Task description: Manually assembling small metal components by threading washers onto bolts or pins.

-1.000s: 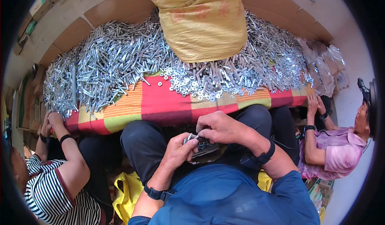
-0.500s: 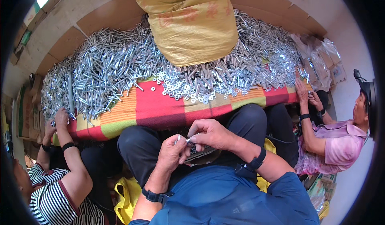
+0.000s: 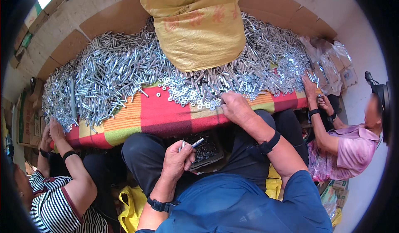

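Observation:
My left hand [image 3: 176, 160] is closed above my lap, between my knees. Two slim metal bolts [image 3: 198, 142] stick out of its fingers, one upright and one slanting right. At the near edge of the heap, my right hand [image 3: 238, 108] bends over the fasteners with its fingers curled together. Its fingertips are hidden, so what they pinch, if anything, cannot be made out. Loose washers [image 3: 183, 95] lie just left of that hand, and metal sleeves and bolts [image 3: 116, 67] are piled behind. Below my hands sits a dark bin [image 3: 210, 163] with metal pieces in it.
A checked blanket [image 3: 164, 112] covers the work surface. A yellow sack [image 3: 199, 33] stands on the heap. Co-workers in a striped shirt [image 3: 62, 199] and a pink shirt [image 3: 353, 150] handle pieces at either end. Plastic bags [image 3: 332, 62] lie at the right.
My right hand has left my left hand and reached forward to the heap's edge. My left hand stays over my lap, its bolts now plainer to see.

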A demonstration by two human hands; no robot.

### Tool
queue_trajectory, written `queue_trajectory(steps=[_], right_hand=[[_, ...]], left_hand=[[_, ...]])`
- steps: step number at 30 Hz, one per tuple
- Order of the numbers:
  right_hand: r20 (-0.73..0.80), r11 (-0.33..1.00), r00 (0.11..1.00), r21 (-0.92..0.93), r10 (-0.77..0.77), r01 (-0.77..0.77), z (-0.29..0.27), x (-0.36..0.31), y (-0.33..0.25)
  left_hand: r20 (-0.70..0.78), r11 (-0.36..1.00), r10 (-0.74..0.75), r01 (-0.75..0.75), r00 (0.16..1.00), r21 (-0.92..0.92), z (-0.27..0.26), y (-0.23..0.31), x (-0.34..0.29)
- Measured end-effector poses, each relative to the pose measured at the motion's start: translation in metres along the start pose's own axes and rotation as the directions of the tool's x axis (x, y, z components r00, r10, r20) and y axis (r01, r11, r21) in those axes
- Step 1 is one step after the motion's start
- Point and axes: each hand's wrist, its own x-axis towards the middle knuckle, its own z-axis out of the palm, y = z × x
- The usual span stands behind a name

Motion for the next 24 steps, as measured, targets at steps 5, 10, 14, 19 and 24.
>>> queue_trajectory(steps=[5, 10, 14, 19, 24], right_hand=[[0.082, 0.989, 0.996, 0.142, 0.019, -0.031, -0.003, 0.004, -0.001], [-0.009, 0.987, 0.997, 0.142, -0.079, 0.079, 0.009, 0.008, 0.000], [0.057, 0.996, 0.996, 0.058, -0.067, 0.064, 0.007, 0.007, -0.004], [0.109, 0.995, 0.989, 0.011, -0.103, 0.102, 0.000, 0.010, -0.002], [0.108, 0.985, 0.981, 0.082, -0.160, 0.152, -0.002, 0.010, -0.008]], left_hand=[[-0.002, 1.000, 0.004, -0.004, 1.000, -0.001, -0.001, -0.001, 0.001], [-0.005, 1.000, 0.005, -0.005, 1.000, 0.003, 0.000, 0.000, 0.001], [-0.011, 1.000, 0.013, -0.013, 1.000, -0.002, -0.002, 0.000, 0.001], [-0.006, 1.000, -0.009, 0.009, 1.000, -0.015, 0.001, 0.003, 0.000], [-0.015, 1.000, 0.009, -0.009, 1.000, -0.010, -0.001, 0.000, 0.001]])
